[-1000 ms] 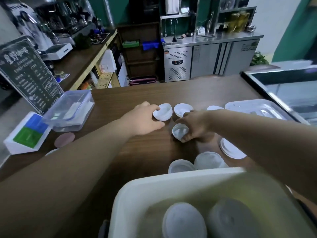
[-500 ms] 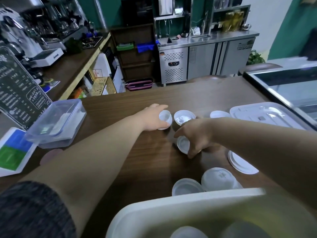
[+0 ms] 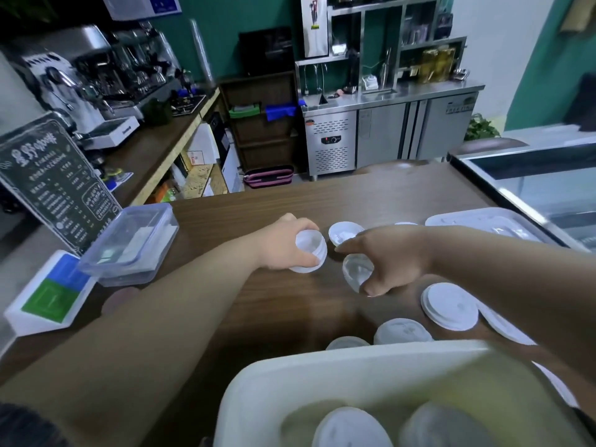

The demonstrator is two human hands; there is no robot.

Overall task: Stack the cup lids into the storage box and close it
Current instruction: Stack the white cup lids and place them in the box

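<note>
Storage box (image 3: 354, 366) sits open at the near edge of the wooden counter (image 3: 258, 301) with two stowed lids (image 3: 348, 424) lying in it. A clear flat cover (image 3: 483, 221), probably the box's own, rests well apart at far right. The left hand (image 3: 283, 246) curls round a white lid (image 3: 308, 250); a second ago this lay flat under its fingers, and it is now tipped up off the wood. The right hand (image 3: 393, 256) pinches a clear lid (image 3: 356, 269) between thumb and fingers, likewise raised. Both pickups look done, so carrying them to the box likely comes next. Several loose lids (image 3: 450, 306) remain on the counter.
</note>
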